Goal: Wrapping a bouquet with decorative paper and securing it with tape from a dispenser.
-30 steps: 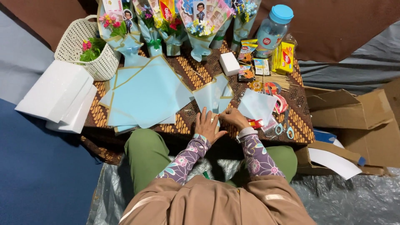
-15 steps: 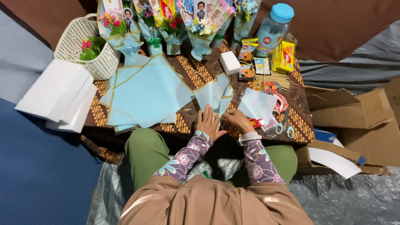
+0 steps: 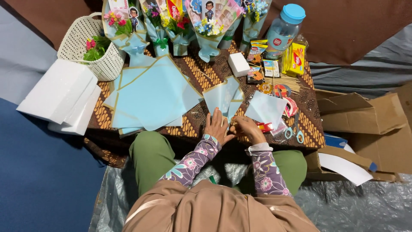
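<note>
Down at the near edge of the low table, a folded piece of pale blue wrapping paper [image 3: 224,98] with a cream border lies on the brown batik cloth [image 3: 195,68], its lower tip running in under the hands. The left hand [image 3: 216,127] lies flat on that tip, fingers spread wide and pressing it to the cloth. Just beside it, the right hand [image 3: 248,129] is curled, fingertips drawn narrow against the left hand's thumb side; what it pinches there, if anything, I cannot tell. Right of the folded piece lies a smaller pale blue square [image 3: 266,108], near the right hand but not touching it. Past that, a red tape dispenser [image 3: 289,103] and blue-handled scissors [image 3: 295,133] sit toward the table's right edge, with a bundle of thin wooden skewers [image 3: 286,82] above them. Left of the hands, a big stack of the same pale blue sheets [image 3: 150,94] fans across the cloth. Along the far edge stand wrapped flower bouquets [image 3: 206,25], a white foam block [image 3: 238,64], snack packets [image 3: 296,58] and a clear jar with a blue lid [image 3: 284,28]. A white woven basket [image 3: 92,47] with flowers sits at the far left corner, and white foam slabs [image 3: 64,96] rest on the floor to the left; cardboard boxes [image 3: 365,124] lie open on the right.
</note>
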